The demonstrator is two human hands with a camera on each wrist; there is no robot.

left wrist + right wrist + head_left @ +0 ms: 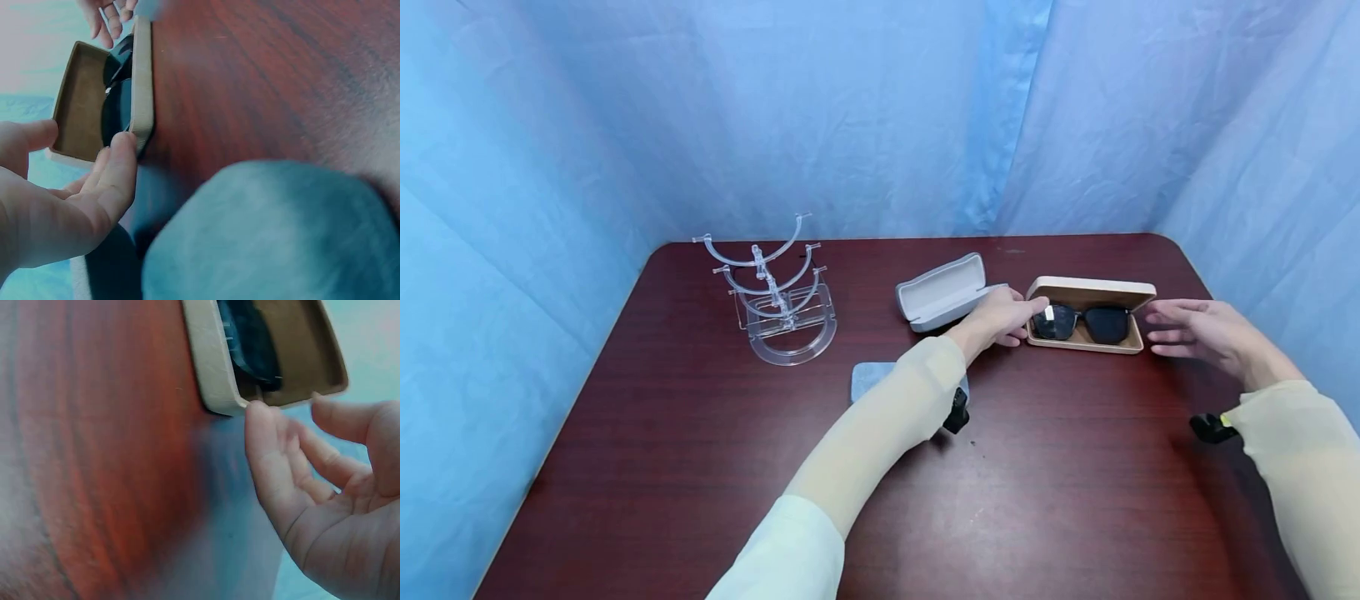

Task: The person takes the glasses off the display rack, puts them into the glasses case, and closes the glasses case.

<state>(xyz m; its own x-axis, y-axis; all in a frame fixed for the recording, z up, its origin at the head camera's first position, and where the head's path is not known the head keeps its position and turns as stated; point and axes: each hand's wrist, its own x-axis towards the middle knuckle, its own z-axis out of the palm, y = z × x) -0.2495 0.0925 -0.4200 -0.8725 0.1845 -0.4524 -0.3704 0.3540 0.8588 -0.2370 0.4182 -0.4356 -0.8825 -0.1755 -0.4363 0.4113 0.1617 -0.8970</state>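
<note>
A tan glasses case [1086, 347] lies on the table with its lid raised, holding dark sunglasses [1107, 325] folded inside. At the case's left end is my left hand [1000, 315]. In the left wrist view, its thumb meets the lid [81, 94] edge and its extended fingertips lie against the base. My right hand [1213, 333] is at the opposite end, fingers loosely extended. The right wrist view has its fingertips right at the base corner, with the thumb near the lid edge.
A grey glasses case [951, 287] stands open behind my left wrist. My left forearm partly covers a blue-grey cloth or pouch [868, 379]. On the table's left side is a clear tiered glasses stand [793, 357]. Blue curtains [850, 125] enclose the table's back and sides.
</note>
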